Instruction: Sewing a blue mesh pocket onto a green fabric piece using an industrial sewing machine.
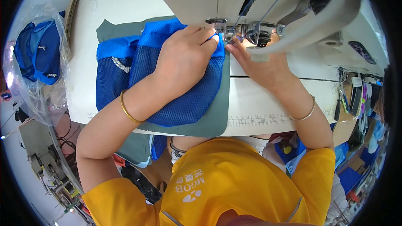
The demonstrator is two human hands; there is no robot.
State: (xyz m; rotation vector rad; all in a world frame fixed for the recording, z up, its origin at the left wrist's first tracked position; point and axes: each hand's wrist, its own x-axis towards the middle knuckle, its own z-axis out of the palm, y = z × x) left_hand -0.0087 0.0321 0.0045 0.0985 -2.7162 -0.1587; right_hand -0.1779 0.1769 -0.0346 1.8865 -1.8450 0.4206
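Note:
My left hand [182, 62] lies over a blue mesh pocket [180, 104], its curled fingers gripping the smooth blue top band close to the presser foot [220, 27]. Beneath the mesh is a flat grey-green fabric panel [215, 127]. A second mesh section with a short white cord [121, 65] shows left of my wrist. My right hand [266, 67] is at the right of the presser foot, thumb and fingertips drawn together by the panel's edge. Parts of the sewing machine [188, 0] cover some of its fingers, and what they pinch is unclear.
A clear plastic bag [35, 96] holding a blue backpack [39, 52] hangs left of the white sewing table [259, 100]. Scissors and small tools [342, 94] lie at the table's right end. Blue bins [349, 178] and cloth are at the lower right.

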